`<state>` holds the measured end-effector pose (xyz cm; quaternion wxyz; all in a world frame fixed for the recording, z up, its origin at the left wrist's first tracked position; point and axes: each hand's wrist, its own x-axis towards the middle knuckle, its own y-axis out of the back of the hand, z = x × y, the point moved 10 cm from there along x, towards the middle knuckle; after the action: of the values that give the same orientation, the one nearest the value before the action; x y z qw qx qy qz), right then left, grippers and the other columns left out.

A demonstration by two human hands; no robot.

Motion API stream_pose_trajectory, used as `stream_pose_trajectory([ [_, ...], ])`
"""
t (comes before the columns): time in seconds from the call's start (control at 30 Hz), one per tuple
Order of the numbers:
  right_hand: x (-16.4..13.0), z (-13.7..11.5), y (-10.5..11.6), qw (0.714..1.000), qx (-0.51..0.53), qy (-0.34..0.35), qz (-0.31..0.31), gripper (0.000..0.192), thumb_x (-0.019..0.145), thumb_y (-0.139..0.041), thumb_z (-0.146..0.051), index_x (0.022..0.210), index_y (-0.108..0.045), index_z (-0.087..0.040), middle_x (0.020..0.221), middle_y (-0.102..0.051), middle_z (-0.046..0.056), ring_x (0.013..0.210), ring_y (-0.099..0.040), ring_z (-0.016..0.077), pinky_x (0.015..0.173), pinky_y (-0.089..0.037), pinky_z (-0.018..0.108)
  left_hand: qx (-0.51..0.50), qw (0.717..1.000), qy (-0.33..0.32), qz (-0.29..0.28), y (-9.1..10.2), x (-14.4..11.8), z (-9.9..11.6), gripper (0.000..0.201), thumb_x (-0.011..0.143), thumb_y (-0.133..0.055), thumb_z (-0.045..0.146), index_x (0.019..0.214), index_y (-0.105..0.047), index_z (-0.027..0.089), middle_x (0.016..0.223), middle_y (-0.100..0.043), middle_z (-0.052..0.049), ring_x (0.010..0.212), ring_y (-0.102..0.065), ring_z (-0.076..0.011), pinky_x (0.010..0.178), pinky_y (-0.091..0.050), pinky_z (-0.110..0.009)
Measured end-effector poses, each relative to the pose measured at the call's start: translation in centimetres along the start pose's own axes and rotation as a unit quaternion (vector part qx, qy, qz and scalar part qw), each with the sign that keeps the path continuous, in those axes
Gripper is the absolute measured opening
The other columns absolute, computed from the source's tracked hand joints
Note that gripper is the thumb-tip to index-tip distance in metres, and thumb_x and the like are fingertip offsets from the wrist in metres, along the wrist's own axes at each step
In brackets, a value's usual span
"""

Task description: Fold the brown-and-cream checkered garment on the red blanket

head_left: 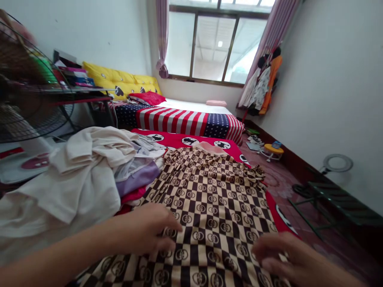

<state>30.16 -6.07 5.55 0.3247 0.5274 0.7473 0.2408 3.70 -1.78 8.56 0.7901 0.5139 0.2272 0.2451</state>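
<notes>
A tan and dark brown checkered dress (209, 199) with round printed motifs lies spread out, its collar end away from me and its short gathered sleeves out to the sides. My left hand (149, 227) is over its left side, fingers apart and slightly bent, holding nothing. Over the right side is my right hand (284, 253), also loosely curved with thumb and fingers apart. Both hands are a little blurred; whether the fingertips touch the cloth I cannot tell. Under the dress shows a red cover (209, 140) with white round patches.
A heap of cream cloth (89, 171) and a purple garment (137, 178) lie at the left. Beyond them stands a fan (26, 87). A bed (179, 119) is at the back, a yellow stool (273, 149) and a dark green rack (344, 203) at the right.
</notes>
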Motion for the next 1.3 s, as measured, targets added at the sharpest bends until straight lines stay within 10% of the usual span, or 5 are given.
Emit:
stream_pose_trajectory([
  [0.2, 11.3, -6.2, -3.0, 0.97, 0.228, 0.079, -0.025, 0.027, 0.079, -0.064, -0.043, 0.086, -0.07, -0.018, 0.077, -0.069, 0.005, 0.073, -0.064, 0.0158, 0.069, -0.05, 0.026, 0.147, 0.933, 0.232, 0.232, 8.8, 6.4, -11.8, 0.036, 0.086, -0.054, 0.036, 0.119, -0.061, 0.022, 0.117, -0.064, -0.01, 0.103, -0.062, -0.0254, 0.086, -0.047, -0.033],
  [0.4, 16.0, -4.4, -6.2, 0.966, 0.218, 0.084, 0.11, 0.018, 0.082, -0.059, -0.033, 0.079, -0.067, -0.018, 0.065, -0.065, 0.001, 0.059, -0.061, 0.0129, 0.058, -0.046, 0.023, 0.126, 0.891, 0.388, 0.197, 9.6, 9.8, -21.6, 0.053, 0.083, -0.053, 0.053, 0.124, -0.052, 0.019, 0.115, -0.065, -0.015, 0.105, -0.061, -0.0323, 0.082, -0.048, -0.037],
  [0.93, 14.7, -5.6, -5.0, 0.972, 0.131, 0.139, 0.137, 0.013, 0.084, -0.055, -0.02, 0.078, -0.067, -0.02, 0.074, -0.065, 0.0, 0.07, -0.06, 0.0134, 0.065, -0.042, 0.024, 0.246, 0.867, 0.387, 0.193, 14.0, 9.7, -22.4, 0.032, 0.09, -0.059, 0.032, 0.116, -0.057, 0.014, 0.12, -0.058, -0.009, 0.108, -0.057, -0.024, 0.092, -0.048, -0.047],
  [1.13, 14.6, -5.5, -5.0, 0.973, 0.12, 0.135, 0.144, 0.012, 0.084, -0.056, -0.02, 0.077, -0.067, -0.02, 0.075, -0.066, 0.0, 0.072, -0.059, 0.0134, 0.067, -0.041, 0.024, 0.206, 0.904, 0.32, 0.193, 12.9, 17.5, -19.8, 0.025, 0.089, -0.055, 0.023, 0.107, -0.065, 0.009, 0.121, -0.06, -0.017, 0.117, -0.052, -0.0335, 0.1, -0.039, -0.05],
  [1.3, 14.5, -5.6, -4.9, 0.972, 0.128, 0.137, 0.141, 0.012, 0.082, -0.057, -0.017, 0.075, -0.066, -0.02, 0.075, -0.065, -0.001, 0.072, -0.058, 0.0128, 0.068, -0.041, 0.024, 0.103, 0.975, 0.148, 0.132, 8.0, 24.5, -16.7, 0.036, 0.094, -0.038, 0.037, 0.12, -0.062, 0.029, 0.131, -0.06, 0.001, 0.119, -0.054, -0.0185, 0.099, -0.041, -0.025],
])
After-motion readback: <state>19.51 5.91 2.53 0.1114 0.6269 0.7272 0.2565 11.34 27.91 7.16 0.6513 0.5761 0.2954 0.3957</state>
